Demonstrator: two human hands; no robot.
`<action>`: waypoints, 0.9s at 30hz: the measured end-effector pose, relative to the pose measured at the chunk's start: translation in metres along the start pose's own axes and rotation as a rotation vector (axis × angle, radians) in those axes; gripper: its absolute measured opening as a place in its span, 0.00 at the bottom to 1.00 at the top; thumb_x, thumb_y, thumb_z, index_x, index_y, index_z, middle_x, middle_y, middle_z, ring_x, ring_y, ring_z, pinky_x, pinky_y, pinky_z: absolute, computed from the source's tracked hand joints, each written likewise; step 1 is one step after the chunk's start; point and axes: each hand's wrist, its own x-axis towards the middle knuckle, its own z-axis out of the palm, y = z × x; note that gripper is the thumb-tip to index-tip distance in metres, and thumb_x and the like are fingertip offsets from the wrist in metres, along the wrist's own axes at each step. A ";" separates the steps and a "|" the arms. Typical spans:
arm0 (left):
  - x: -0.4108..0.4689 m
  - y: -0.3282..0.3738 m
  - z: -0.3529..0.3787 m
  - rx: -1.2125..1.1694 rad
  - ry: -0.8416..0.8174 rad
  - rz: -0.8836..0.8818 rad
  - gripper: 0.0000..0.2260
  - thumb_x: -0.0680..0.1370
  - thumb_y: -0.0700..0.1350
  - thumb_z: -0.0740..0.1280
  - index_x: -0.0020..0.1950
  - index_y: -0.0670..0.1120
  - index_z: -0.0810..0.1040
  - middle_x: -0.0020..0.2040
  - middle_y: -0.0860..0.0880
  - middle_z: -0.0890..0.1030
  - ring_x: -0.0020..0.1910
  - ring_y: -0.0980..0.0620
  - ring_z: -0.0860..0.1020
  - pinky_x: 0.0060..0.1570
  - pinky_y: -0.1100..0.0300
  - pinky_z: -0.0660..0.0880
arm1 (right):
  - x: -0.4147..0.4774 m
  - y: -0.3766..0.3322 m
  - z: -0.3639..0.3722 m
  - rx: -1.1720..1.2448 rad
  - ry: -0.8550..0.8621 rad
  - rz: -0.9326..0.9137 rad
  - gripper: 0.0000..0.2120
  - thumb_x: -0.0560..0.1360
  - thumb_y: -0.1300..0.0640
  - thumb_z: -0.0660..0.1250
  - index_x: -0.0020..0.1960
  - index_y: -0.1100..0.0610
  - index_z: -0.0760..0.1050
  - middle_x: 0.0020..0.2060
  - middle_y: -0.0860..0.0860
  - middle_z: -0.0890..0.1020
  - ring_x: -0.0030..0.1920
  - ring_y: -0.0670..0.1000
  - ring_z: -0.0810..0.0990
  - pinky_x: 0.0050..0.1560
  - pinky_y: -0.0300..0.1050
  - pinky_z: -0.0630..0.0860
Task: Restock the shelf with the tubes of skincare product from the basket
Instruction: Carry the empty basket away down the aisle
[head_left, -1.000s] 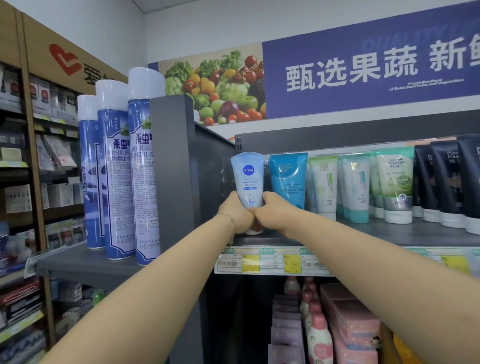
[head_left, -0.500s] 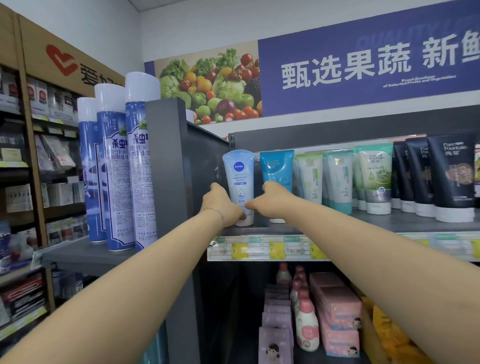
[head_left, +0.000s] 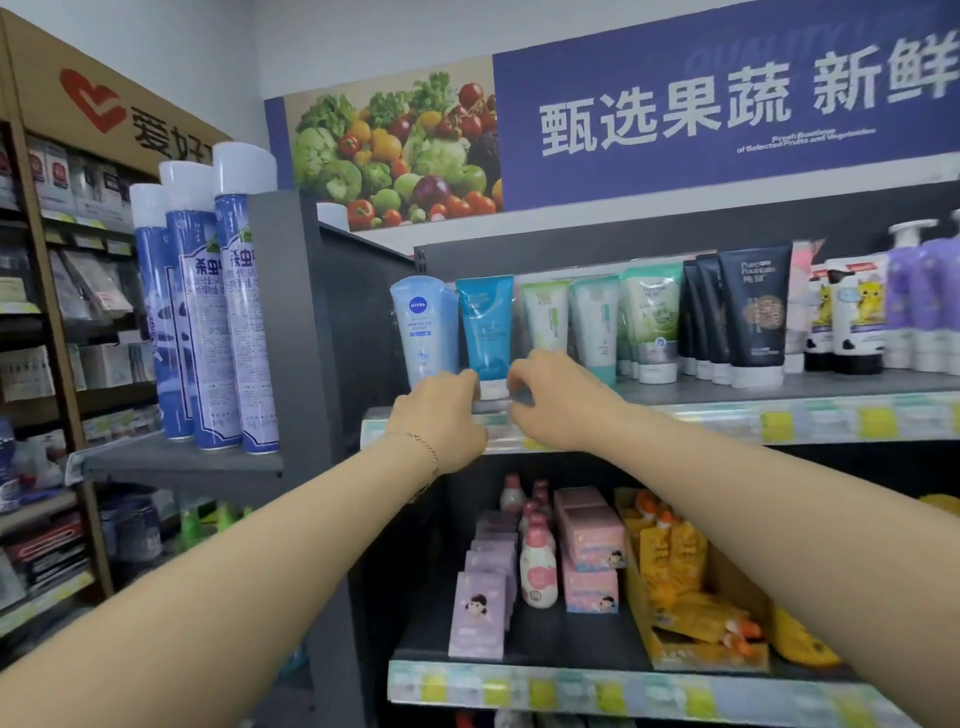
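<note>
A pale blue Nivea tube (head_left: 423, 332) stands cap-down at the far left of the grey upper shelf (head_left: 831, 384), against the side panel. My left hand (head_left: 441, 410) is right in front of its base and hides the cap. The fingers curl away from the camera, so any hold on the tube is hidden. A teal tube (head_left: 485, 327) stands next to the Nivea tube, its white cap showing between my hands. My right hand (head_left: 561, 400) hovers just right of that cap with fingers loosely curled and nothing in them. No basket is in view.
Green-white tubes (head_left: 597, 327), black tubes (head_left: 753, 312) and purple pump bottles (head_left: 924, 301) fill the shelf to the right. Tall blue spray cans (head_left: 208, 312) stand on a lower grey shelf to the left. Pink boxes and bottles (head_left: 540, 561) sit on the shelf below.
The Nivea tube went from held between both hands at the shelf front to standing further left by the side panel. My right hand has come off it and moved right.
</note>
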 end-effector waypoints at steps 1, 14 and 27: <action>-0.006 0.007 0.007 0.001 0.001 0.032 0.14 0.73 0.47 0.66 0.58 0.48 0.71 0.58 0.48 0.75 0.55 0.45 0.73 0.52 0.52 0.73 | -0.010 0.004 0.001 -0.011 -0.005 -0.014 0.14 0.76 0.55 0.62 0.60 0.57 0.73 0.55 0.54 0.73 0.57 0.55 0.72 0.57 0.51 0.72; -0.123 0.081 0.092 0.049 -0.264 0.143 0.17 0.75 0.49 0.64 0.63 0.48 0.68 0.59 0.47 0.72 0.59 0.45 0.71 0.52 0.50 0.70 | -0.153 0.048 0.035 -0.073 -0.301 0.016 0.16 0.75 0.52 0.63 0.61 0.56 0.72 0.55 0.54 0.71 0.59 0.56 0.69 0.56 0.51 0.71; -0.214 0.108 0.132 -0.031 -0.498 0.237 0.15 0.75 0.50 0.64 0.59 0.47 0.71 0.59 0.46 0.76 0.58 0.43 0.75 0.52 0.49 0.74 | -0.275 0.049 0.073 -0.084 -0.456 0.128 0.17 0.75 0.51 0.64 0.61 0.57 0.72 0.57 0.57 0.73 0.60 0.59 0.71 0.57 0.54 0.72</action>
